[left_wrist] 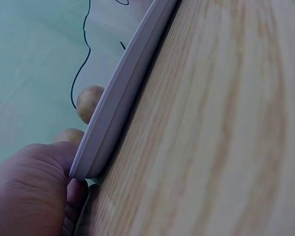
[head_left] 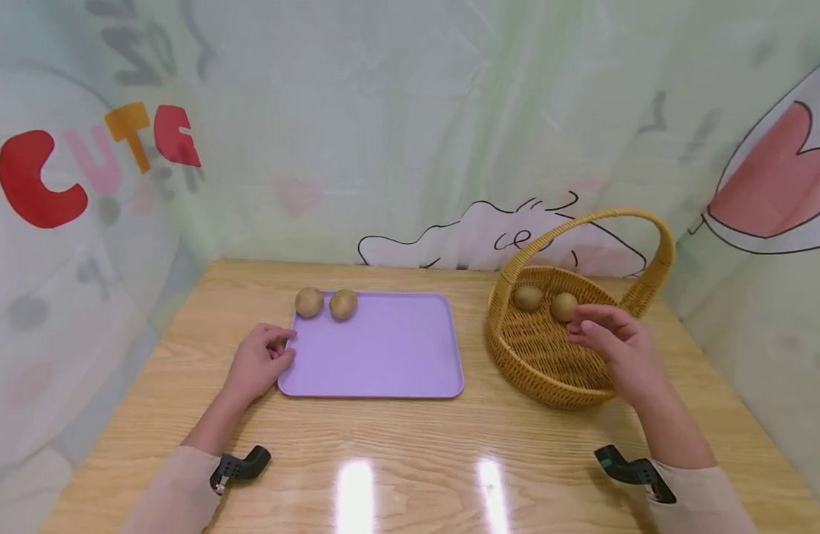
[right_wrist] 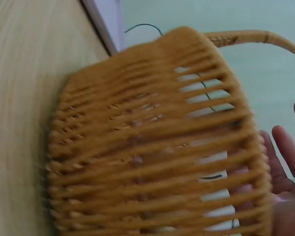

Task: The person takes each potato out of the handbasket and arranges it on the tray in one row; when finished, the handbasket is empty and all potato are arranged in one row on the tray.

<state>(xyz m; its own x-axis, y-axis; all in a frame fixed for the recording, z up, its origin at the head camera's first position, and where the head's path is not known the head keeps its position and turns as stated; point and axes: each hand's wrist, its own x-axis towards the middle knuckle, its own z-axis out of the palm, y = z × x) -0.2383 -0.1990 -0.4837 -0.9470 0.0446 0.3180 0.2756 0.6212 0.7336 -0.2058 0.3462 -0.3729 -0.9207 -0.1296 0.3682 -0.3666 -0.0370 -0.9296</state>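
My left hand (head_left: 255, 363) pinches the left edge of a purple tray (head_left: 377, 356); in the left wrist view the thumb (left_wrist: 51, 155) lies over the rim and the other fingers are mostly hidden beneath it. Two round brown potatoes, one at the corner (head_left: 309, 302) and one beside it (head_left: 343, 304), sit at the tray's back left. Over the right side of a wicker basket (head_left: 517, 367) is my right hand (head_left: 626, 352), its fingers loosely bent and apart. Its fingertips overlap the edge of a potato (head_left: 563, 306) in the basket. Another potato (head_left: 528, 297) lies further left inside.
The basket's tall arched handle (head_left: 603, 215) rises behind the right hand. Tray and basket stand side by side on a wooden table (head_left: 410, 460), with a gap between them. A printed cloth (head_left: 356, 133) hangs behind the table.
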